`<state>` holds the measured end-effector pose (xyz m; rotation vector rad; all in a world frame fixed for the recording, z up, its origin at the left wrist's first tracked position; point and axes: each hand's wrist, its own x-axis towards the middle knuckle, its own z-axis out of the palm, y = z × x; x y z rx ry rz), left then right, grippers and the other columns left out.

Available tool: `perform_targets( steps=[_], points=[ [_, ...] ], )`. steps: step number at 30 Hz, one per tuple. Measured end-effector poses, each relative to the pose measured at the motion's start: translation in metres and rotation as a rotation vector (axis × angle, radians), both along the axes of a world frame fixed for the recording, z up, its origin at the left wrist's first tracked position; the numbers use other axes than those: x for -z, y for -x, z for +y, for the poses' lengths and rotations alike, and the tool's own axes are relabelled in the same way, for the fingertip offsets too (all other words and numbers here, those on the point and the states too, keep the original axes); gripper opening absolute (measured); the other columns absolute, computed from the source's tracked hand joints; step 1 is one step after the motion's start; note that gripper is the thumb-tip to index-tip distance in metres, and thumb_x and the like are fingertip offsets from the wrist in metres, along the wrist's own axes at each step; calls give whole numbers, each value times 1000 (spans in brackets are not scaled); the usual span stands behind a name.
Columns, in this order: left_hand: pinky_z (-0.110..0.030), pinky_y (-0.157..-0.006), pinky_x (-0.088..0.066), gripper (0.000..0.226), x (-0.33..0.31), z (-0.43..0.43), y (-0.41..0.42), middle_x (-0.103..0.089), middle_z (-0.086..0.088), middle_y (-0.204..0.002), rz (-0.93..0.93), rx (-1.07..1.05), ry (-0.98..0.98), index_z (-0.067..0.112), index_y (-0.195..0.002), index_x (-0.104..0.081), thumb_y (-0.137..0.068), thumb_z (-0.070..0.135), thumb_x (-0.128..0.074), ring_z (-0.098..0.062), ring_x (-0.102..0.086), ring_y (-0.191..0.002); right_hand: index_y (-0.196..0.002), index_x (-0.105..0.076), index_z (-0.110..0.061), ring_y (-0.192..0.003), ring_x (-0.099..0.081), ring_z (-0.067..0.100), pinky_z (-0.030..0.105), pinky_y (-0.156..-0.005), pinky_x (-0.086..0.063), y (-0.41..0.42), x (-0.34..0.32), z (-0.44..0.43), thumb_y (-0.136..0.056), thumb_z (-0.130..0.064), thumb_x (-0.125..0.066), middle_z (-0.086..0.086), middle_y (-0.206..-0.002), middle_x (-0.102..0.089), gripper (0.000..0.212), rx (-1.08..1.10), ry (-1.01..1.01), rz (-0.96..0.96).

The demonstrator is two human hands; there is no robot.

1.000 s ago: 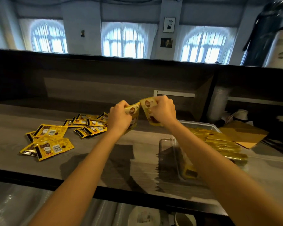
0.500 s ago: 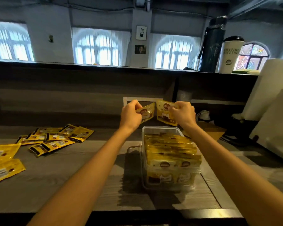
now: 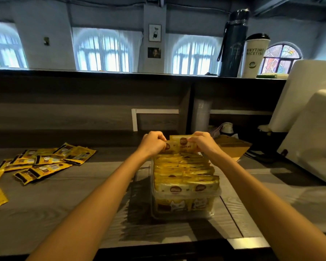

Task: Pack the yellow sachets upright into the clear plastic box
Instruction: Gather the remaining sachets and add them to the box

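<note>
Yellow sachets (image 3: 180, 146) stood upright, pinched between your left hand (image 3: 153, 143) and right hand (image 3: 203, 143), with the packed box (image 3: 153, 202) just below them.

Dim indoor scene, backlit by bright arched windows (image 3: 104, 51); soft overall, with wide-angle bending at the edges.

We look through one wide-angle head camera, forward and slightly down across the counter (image 3: 68, 200), close behind the left hand (image 3: 153, 143) and right hand (image 3: 203, 143), facing the windows (image 3: 102, 51).
</note>
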<state>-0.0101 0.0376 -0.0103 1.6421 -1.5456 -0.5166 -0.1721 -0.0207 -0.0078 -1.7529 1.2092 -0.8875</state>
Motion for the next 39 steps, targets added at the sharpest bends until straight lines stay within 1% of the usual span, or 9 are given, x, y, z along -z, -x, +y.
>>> perform_targets(
  steps=[4,11,16,19,24,28,32,35,39],
  points=[
    [-39,-93,-39,21,14,-5,-6,-58,-4,-86,-247,-24,-123,17,-80,-60,-93,14,-44,-22,-54,-96,-92,-61,-10,-97,-48,20,22,-67,-39,4,9,-3,-91,-7,-51,10,-100,-55,10,-54,59,176],
    [-37,-91,-23,43,19,-8,-4,-44,4,-66,-405,-80,-92,23,-56,-43,-97,20,-29,-20,-42,-91,-118,-63,1,-117,-54,27,28,-96,-40,11,11,-1,-94,-3,-46,16,-121,-62,29,-88,96,209],
    [-38,-93,-22,45,19,-4,-4,-43,3,-68,-546,-40,-150,22,-57,-41,-98,20,-25,-20,-43,-91,-112,-65,4,-114,-55,28,29,-94,-41,12,10,1,-94,-3,-43,19,-122,-61,29,-112,99,222],
    [-42,-99,-23,44,18,2,-2,-46,0,-73,-550,-21,-182,22,-58,-38,-100,20,-23,-20,-43,-96,-104,-67,6,-96,-55,21,27,-83,-43,10,10,4,-94,-10,-46,22,-114,-63,28,-133,82,296],
    [-41,-102,-23,36,16,5,0,-62,-11,-100,-503,-14,-160,17,-82,-55,-100,22,-25,-20,-49,-100,-98,-68,2,-91,-56,21,34,-83,-46,6,5,5,-93,-21,-50,14,-94,-60,29,-104,85,391],
    [-35,-91,-22,37,13,6,0,-62,-6,-104,-468,-14,-153,16,-97,-64,-100,26,-29,-15,-44,-96,-102,-68,-2,-97,-58,22,33,-87,-47,2,-2,11,-95,-25,-47,10,-100,-63,31,-87,117,415],
    [-40,-106,-23,30,4,14,-2,-62,-8,-101,-352,-94,-93,18,-103,-61,-99,23,-31,-17,-48,-96,-99,-68,1,-92,-61,27,41,-91,-50,-3,-7,19,-94,-26,-46,18,-101,-66,35,-17,185,414],
    [-38,-110,-20,30,-8,26,-7,-64,-8,-113,-332,-191,-13,19,-121,-56,-99,20,-37,-21,-50,-115,-100,-67,-1,-89,-61,25,37,-81,-51,-16,-14,34,-95,-23,-46,13,-94,-65,31,6,323,416],
    [-40,-109,-25,31,-23,51,-25,-63,-9,-119,-355,-370,89,16,-124,-55,-98,18,-37,-24,-51,-118,-108,-66,-8,-94,-63,23,34,-83,-53,-55,-26,66,-96,-19,-46,10,-103,-68,26,-13,514,372]
  ],
)
